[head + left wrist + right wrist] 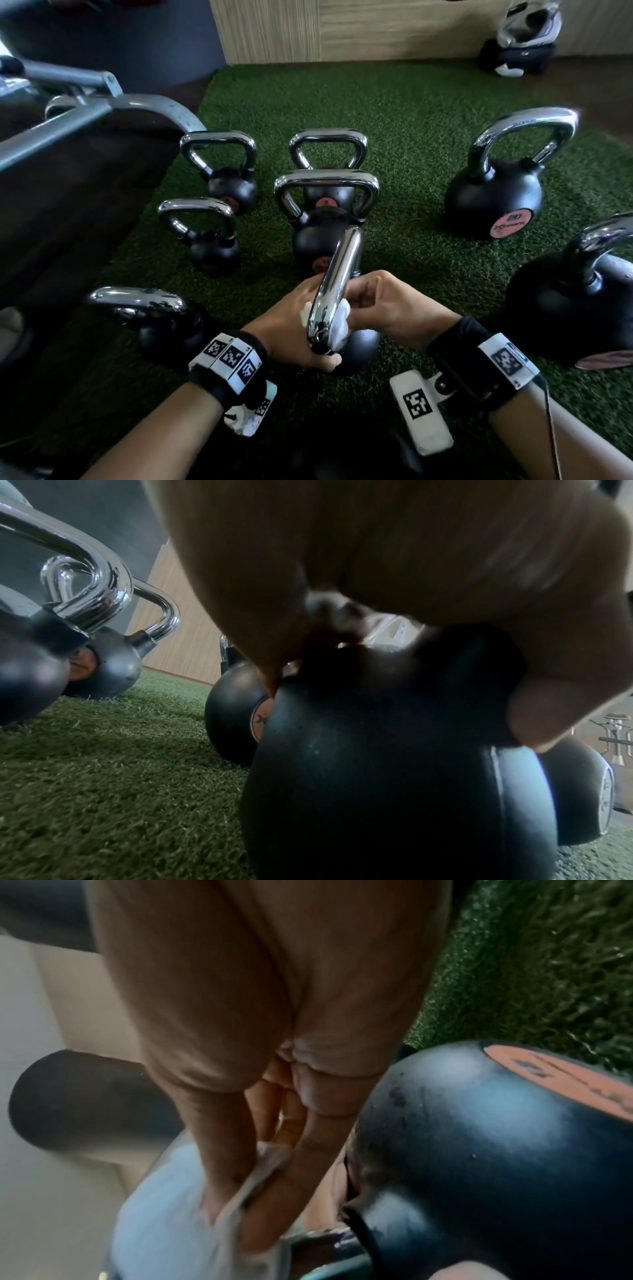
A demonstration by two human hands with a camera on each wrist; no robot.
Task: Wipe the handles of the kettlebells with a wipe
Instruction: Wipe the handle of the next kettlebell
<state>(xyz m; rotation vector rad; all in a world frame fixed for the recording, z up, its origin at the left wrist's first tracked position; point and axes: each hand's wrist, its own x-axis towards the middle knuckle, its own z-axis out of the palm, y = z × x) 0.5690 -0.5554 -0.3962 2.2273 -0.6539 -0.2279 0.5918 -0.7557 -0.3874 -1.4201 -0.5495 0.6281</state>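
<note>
The kettlebell [356,349] under inspection stands nearest me on the green turf [411,113], its chrome handle [337,284] rising between my two hands. My right hand [387,308] pinches a white wipe [340,323] against the near right side of that handle, fingers curled round the cloth. My left hand [291,322] wraps the handle's base from the left, thumb low on the black body; a bit of wipe shows on that side too. Four smaller kettlebells [329,219] stand farther off at centre and left, one [150,315] close at my left, two larger ones [496,192] at right. A metal frame [68,116] occupies the far left.
</note>
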